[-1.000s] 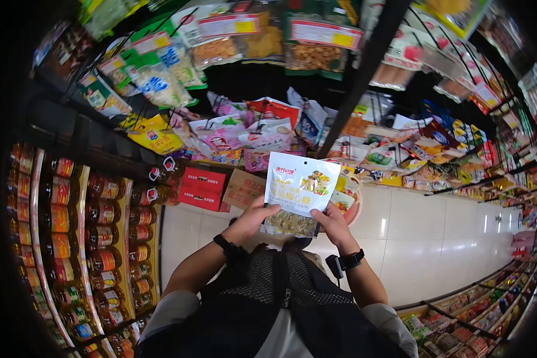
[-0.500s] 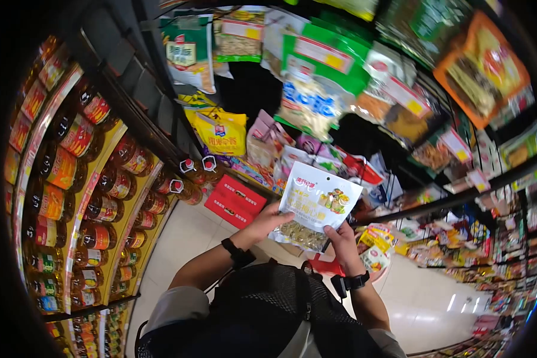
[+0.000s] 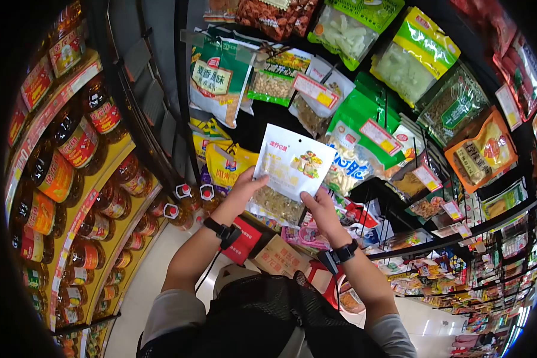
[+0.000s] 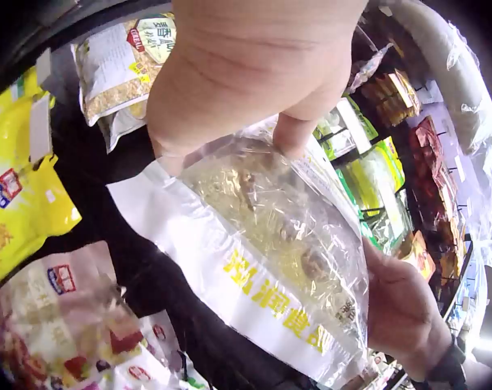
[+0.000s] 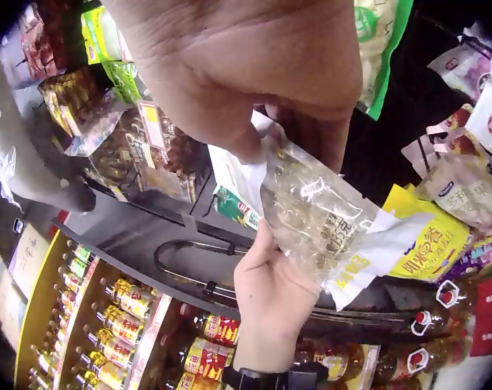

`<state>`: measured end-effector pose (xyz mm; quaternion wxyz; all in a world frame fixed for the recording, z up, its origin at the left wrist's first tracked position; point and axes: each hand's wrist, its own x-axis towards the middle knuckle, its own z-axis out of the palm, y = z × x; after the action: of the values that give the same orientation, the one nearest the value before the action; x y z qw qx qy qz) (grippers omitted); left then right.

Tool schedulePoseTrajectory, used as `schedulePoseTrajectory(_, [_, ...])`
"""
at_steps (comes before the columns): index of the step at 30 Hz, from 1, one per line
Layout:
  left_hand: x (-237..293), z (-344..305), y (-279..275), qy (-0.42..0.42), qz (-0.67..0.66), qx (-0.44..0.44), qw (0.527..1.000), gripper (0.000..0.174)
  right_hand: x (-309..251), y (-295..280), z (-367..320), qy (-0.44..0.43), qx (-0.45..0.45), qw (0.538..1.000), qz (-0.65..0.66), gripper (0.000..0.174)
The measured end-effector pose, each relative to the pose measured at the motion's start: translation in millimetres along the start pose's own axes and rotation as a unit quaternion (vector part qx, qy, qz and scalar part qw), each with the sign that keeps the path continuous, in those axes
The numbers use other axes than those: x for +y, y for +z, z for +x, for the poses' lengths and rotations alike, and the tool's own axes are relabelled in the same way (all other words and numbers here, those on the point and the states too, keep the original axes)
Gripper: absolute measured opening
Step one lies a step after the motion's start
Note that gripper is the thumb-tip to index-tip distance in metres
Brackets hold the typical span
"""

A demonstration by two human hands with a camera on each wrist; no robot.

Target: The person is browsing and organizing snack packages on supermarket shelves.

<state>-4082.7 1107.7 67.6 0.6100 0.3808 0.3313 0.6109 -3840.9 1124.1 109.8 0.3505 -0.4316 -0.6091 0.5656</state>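
A white pouch (image 3: 292, 160) with a clear lower window hangs between my two hands in the head view, its printed front turned up to me. Wrapped candies show through the window. My left hand (image 3: 244, 190) pinches its left edge, thumb on the front. On the right edge, my right hand (image 3: 323, 216) grips it the same way. From the left wrist, the clear part of the pouch (image 4: 270, 219) is seen crinkled, with yellow print along a white strip. The right wrist view shows the left hand (image 5: 270, 296) across the pouch.
Hanging snack bags fill the rack ahead, among them a green bag (image 3: 364, 131), an orange bag (image 3: 480, 152) and a yellow bag (image 3: 228, 164). Shelves of oil bottles (image 3: 77, 137) run along the left. A red box (image 3: 242, 238) and a cardboard carton (image 3: 280, 256) stand low on the floor.
The head view has turned left and come closer to the hanging bags. Both hands have raised the pouch in front of the rack, still holding it by its sides.
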Motion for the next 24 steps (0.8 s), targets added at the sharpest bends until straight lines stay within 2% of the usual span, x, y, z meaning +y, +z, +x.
schedulePoseTrajectory(4, [16.1, 40.9, -14.5, 0.027, 0.01, -0.006, 1.0, 0.037, -20.4, 18.2, 31.5, -0.071, 0.019, 0.997, 0.007, 0.035])
schedulePoseTrajectory(6, [0.8, 52.6, -20.6, 0.036, -0.021, 0.008, 0.999, 0.034, -31.6, 34.5, 29.0, -0.112, 0.032, 0.987, -0.109, 0.036])
schedulePoseTrajectory(7, [-4.7, 51.9, -16.1, 0.013, -0.083, 0.008, 0.996, 0.035, -39.8, 45.5, 23.4, -0.13, 0.039, 0.977, -0.163, 0.036])
schedulePoseTrajectory(8, [-11.2, 50.1, -7.9, -0.012, -0.143, 0.009, 0.99, 0.035, -58.6, 59.1, 13.3, -0.166, -0.005, 0.965, -0.202, 0.039])
schedulePoseTrajectory(9, [-17.6, 46.9, -5.8, -0.037, -0.201, 0.011, 0.979, 0.037, -79.2, 70.9, 0.6, -0.141, -0.067, 0.964, -0.217, 0.05])
schedulePoseTrajectory(10, [-97.9, 77.4, -56.0, -0.024, -0.291, -0.116, 0.949, 0.04, -72.3, 77.6, -0.4, -0.229, -0.079, 0.927, -0.286, 0.055])
schedulePoseTrajectory(11, [-87.3, 59.1, -37.1, -0.064, -0.333, -0.077, 0.938, 0.04, -65.2, 82.5, -1.8, -0.313, -0.09, 0.878, -0.351, 0.06])
schedulePoseTrajectory(12, [-79.8, 50.1, -28.4, -0.089, -0.36, -0.062, 0.927, 0.04, -71.0, 86.7, -9.2, -0.276, -0.11, 0.873, -0.386, 0.069])
schedulePoseTrajectory(15, [-75.2, 38.2, -17.6, -0.132, -0.411, -0.052, 0.901, 0.04, -68.0, 84.6, -16.4, -0.226, -0.159, 0.874, -0.4, 0.068])
schedulePoseTrajectory(16, [-73.1, 35.9, -15.8, -0.137, -0.418, -0.047, 0.897, 0.039, -64.0, 83.7, -17.6, -0.252, -0.16, 0.869, -0.396, 0.066])
schedulePoseTrajectory(24, [-58.3, 35.6, -7.4, -0.155, -0.418, -0.008, 0.895, 0.038, -59.5, 81.4, -19.1, -0.258, -0.164, 0.879, -0.367, 0.067])
